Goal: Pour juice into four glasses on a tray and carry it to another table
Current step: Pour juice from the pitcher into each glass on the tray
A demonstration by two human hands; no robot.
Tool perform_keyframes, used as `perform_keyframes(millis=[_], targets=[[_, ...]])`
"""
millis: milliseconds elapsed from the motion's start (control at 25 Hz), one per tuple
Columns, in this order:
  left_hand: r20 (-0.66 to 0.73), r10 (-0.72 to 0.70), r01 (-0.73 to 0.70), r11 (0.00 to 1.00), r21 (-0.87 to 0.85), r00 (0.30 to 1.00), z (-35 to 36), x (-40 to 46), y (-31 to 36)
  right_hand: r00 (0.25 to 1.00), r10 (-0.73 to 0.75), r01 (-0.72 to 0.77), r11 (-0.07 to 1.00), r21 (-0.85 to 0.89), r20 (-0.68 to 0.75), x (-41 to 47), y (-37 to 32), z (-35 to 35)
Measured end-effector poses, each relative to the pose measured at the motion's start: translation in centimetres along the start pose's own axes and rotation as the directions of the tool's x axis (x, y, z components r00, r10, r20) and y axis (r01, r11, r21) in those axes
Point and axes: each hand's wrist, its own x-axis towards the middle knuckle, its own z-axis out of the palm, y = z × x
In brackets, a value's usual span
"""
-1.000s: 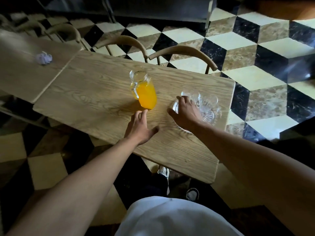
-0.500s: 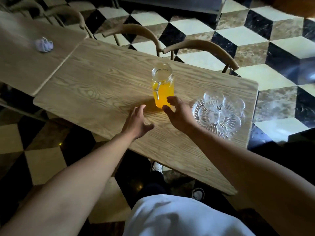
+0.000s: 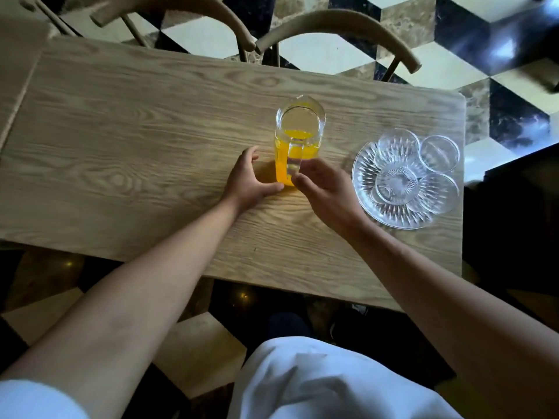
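Orange juice fills the lower part of one clear glass pitcher (image 3: 298, 140) standing upright at the centre of the frame on a pale wooden table (image 3: 127, 152). Its long axis is vertical, so the round mouth faces up toward the camera; the glass handle runs down the side nearest the viewer, pointing toward the bottom of the frame.

To the right of the pitcher, near the table's right edge, lies one cut-glass tray (image 3: 390, 210), round and flat. Four empty glasses (image 3: 397, 148) sit on it in a tight cluster, mouths up: two at the far side and two nearer, with the rims overlapping in this view.

Two bare hands reach in from the bottom of the frame. The left hand (image 3: 246, 181) is open and curved, its palm resting on the table just left of the pitcher's base, thumb tip at or very near the glass; whether it touches cannot be told. The right hand (image 3: 325, 189) is also open, fingers loosely curled just right of the handle, closing on nothing.

Two curved wooden chair backs (image 3: 338, 24) stand along the far side of the table at the top of the frame, over a floor of black, white and brown tiles (image 3: 447, 68).
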Motion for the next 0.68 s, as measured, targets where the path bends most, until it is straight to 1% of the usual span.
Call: perform_keyframes(millis=[120, 200, 360, 680], targets=[[0.114, 0.050, -0.048, 0.999, -0.013, 0.992, -0.1, 1.7, -0.1, 1.000, 0.024, -0.023, 0.999, 0.033, -0.020, 0.0, 0.0, 0.5], [0.158, 0.086, -0.084, 0.996, -0.017, 0.984, 0.0, 2.8, 0.1, 0.999, 0.021, -0.019, 0.998, 0.055, -0.027, -0.2, -0.1, 0.8], [0.191, 0.176, -0.173, 0.984, -0.029, 0.966, 0.3, 4.6, 0.2, 0.997, 0.007, 0.003, 0.992, 0.129, -0.076, -0.1, 0.0, 1.7], [0.251, 0.230, -0.206, 0.971, -0.119, 0.940, 1.2, 7.3, -0.5, 0.994, -0.007, 0.031, 0.975, 0.219, -0.109, -0.1, 0.3, 2.3]])
